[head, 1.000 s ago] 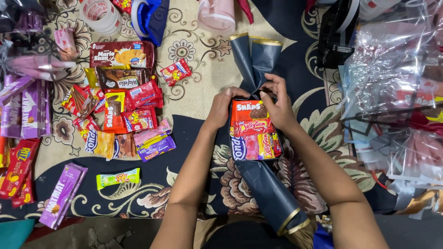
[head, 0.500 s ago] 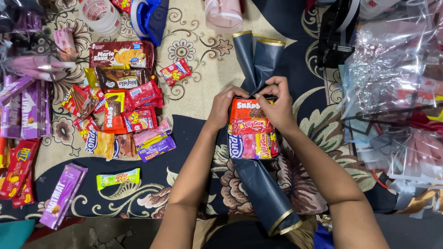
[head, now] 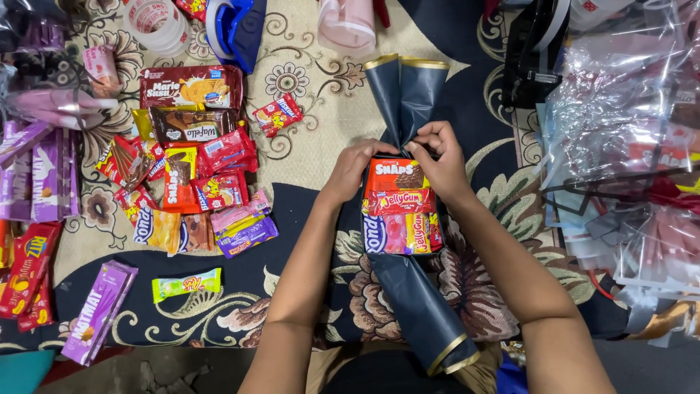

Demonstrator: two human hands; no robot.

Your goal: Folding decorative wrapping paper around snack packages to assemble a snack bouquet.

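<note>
Snack bundle (head: 397, 204) on dark wrapping paper (head: 415, 306), pinched at its top by both hands.

Left hand (head: 355, 166) grips the bundle's upper left corner; right hand (head: 441, 159) pinches the gathered paper just above the orange packet, fingers curled shut on it. Both forearms reach straight forward over the patterned carpet (head: 306, 109). Further left lies a heap of red and brown snack packets (head: 186, 157), a green candy bar (head: 186, 284) and a purple wafer pack (head: 98, 311). Clear cellophane (head: 620, 146) is piled to the right.
</note>
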